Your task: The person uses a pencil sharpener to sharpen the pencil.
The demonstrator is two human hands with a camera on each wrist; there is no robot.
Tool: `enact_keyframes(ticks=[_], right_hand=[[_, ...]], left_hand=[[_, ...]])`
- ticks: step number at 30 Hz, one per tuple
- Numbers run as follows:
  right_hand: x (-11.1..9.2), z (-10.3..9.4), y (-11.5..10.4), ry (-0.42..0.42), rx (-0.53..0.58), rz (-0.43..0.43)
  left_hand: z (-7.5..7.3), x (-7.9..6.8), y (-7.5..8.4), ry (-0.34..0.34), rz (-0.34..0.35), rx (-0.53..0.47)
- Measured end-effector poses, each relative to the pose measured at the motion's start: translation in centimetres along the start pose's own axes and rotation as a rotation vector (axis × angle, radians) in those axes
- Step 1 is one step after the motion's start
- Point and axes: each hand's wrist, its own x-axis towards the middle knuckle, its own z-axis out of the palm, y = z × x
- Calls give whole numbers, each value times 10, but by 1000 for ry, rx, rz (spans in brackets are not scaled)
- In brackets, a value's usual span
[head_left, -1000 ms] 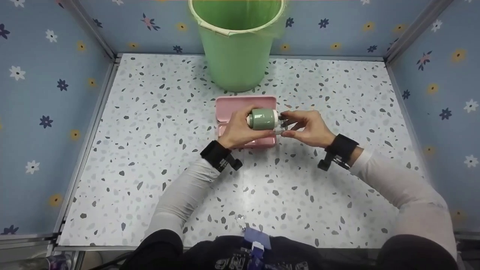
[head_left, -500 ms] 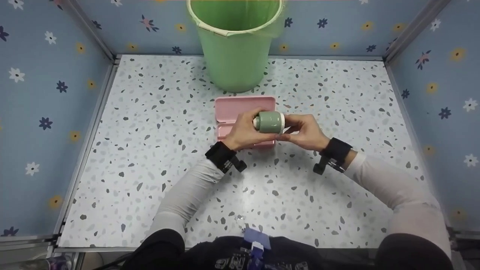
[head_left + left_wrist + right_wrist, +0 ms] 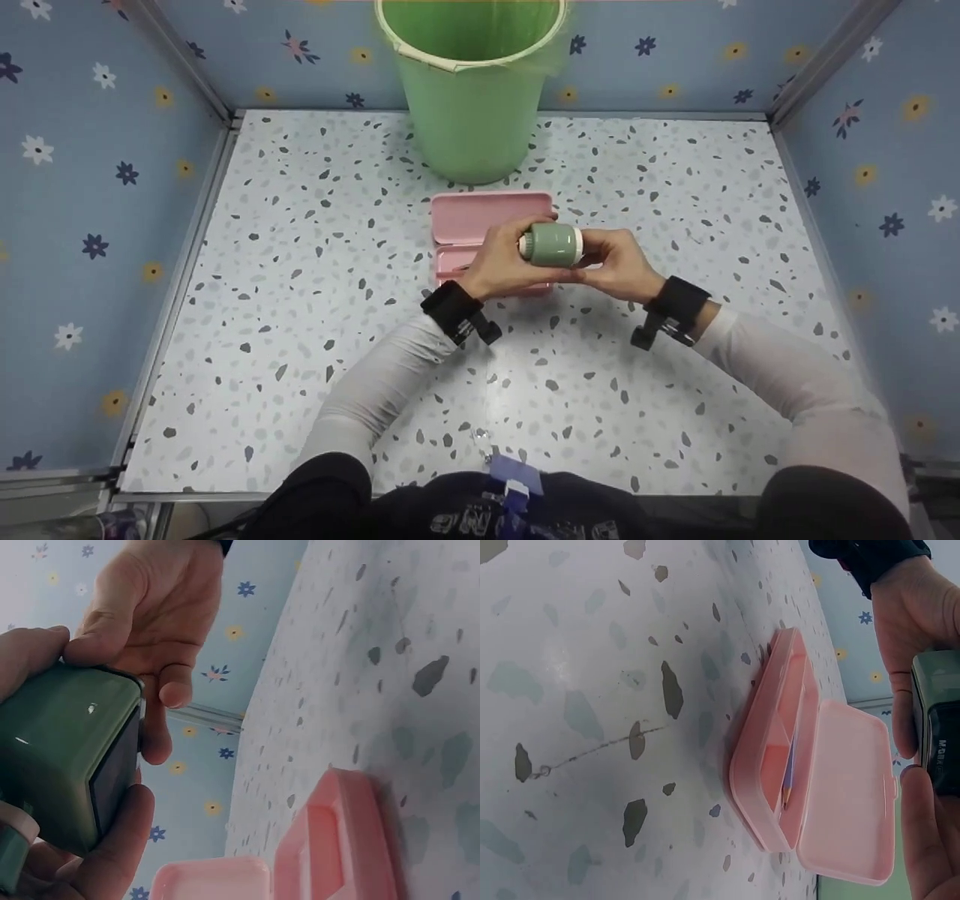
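A green pencil sharpener (image 3: 553, 244) with a pale rim and a ribbed knob lies sideways in my left hand (image 3: 504, 259), above the pink pencil case. The left fingers and thumb grip its body. My right hand (image 3: 616, 264) holds the rim end, thumb below and fingers curled behind, close to the left thumb. The left wrist view shows the sharpener's glossy green casing (image 3: 71, 739) and a dark panel (image 3: 116, 772) on one side. In the right wrist view lettering shows on that dark panel (image 3: 946, 746). The clear plastic part cannot be seen now.
The pink pencil case (image 3: 491, 217) lies open under the hands, its lid toward the bin. A purple pencil (image 3: 789, 776) lies in it. A tall green bin (image 3: 476, 120) stands behind. Flowered panels (image 3: 97, 247) enclose the speckled table (image 3: 315, 247).
The clear plastic part my right hand pinched at the sharpener's end has gone out of sight into it. The sharpener and left hand have shifted right; the hands have come together.
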Motion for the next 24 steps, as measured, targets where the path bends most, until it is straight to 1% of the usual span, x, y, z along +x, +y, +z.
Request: enact_keyframes(ticks=[3,5,8,11,12,14,18,21,24], right_hand=[[-3,-3,2,-12,-25,12],[-5,-5,5,-7,-38,24],[-9,-8,9,23,-50,53],[-16,-12,14,54,-56,102],[-18,-14,15,64,-58,120],[-23,-17,18,77,-71,152],[-31,-28,30,104,-106,219],[-36,-37,45,115,-159,273],[-37,-43,46,100,-193,334]], left_hand=[[6,3,-14,-10,-25,20],[9,5,-21,-2,-52,62],[13,10,-24,16,-98,191],[18,16,-22,22,-132,321],[19,18,-21,11,-146,341],[21,22,-19,-22,-159,335],[26,32,-20,-100,-150,343],[33,41,-23,-138,-134,409],[43,48,-26,-162,-156,454]])
